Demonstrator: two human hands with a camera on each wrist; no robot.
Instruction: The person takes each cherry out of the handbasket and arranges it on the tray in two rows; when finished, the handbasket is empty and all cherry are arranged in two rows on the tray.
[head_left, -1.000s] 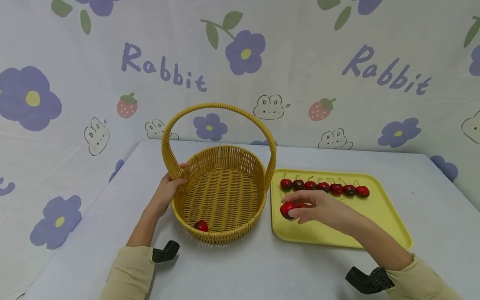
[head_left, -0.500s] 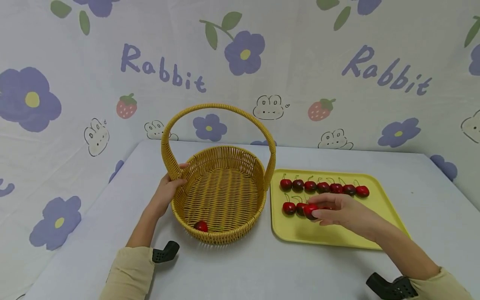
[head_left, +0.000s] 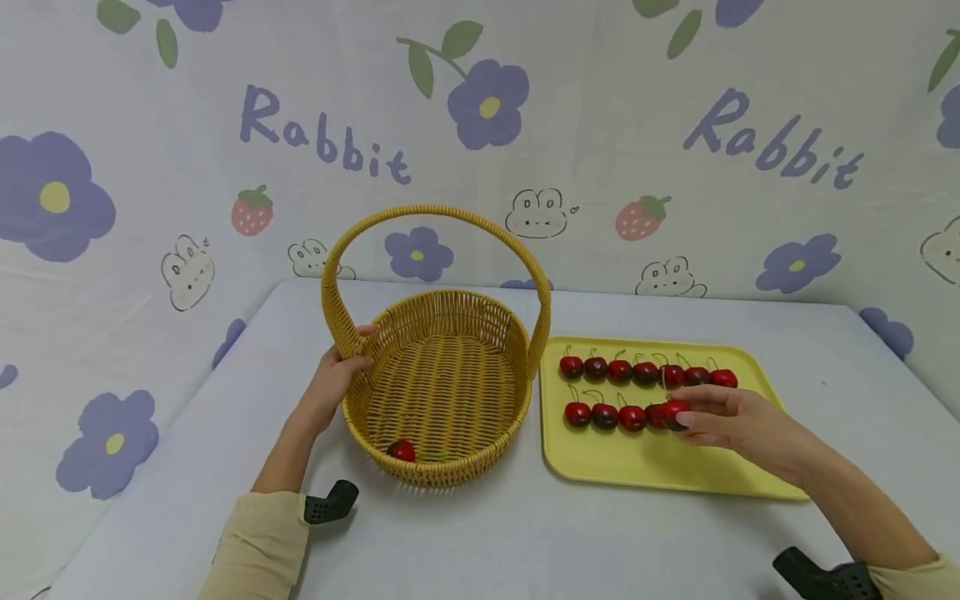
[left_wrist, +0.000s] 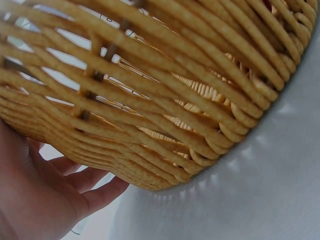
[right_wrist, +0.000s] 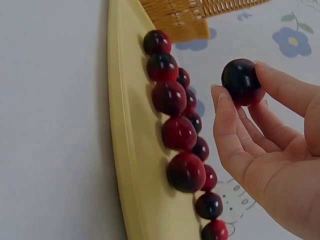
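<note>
My left hand grips the left rim of the yellow woven basket, by the foot of its tall handle. In the left wrist view, fingers lie against the wickerwork outside. One dark red cherry lies inside, at the near edge. Over the yellow tray, my right hand pinches a cherry between thumb and fingertips, held above the tray. Below and left of it runs a near row of several cherries; its right end is partly hidden in the head view.
A far row of several stemmed cherries lies along the back of the tray. The tray stands right of the basket on a white-covered table. A printed cloth hangs behind the table.
My right hand has moved right along the near row, carrying the pinched cherry, so more cherries of that row show. My left hand has stayed on the basket.
</note>
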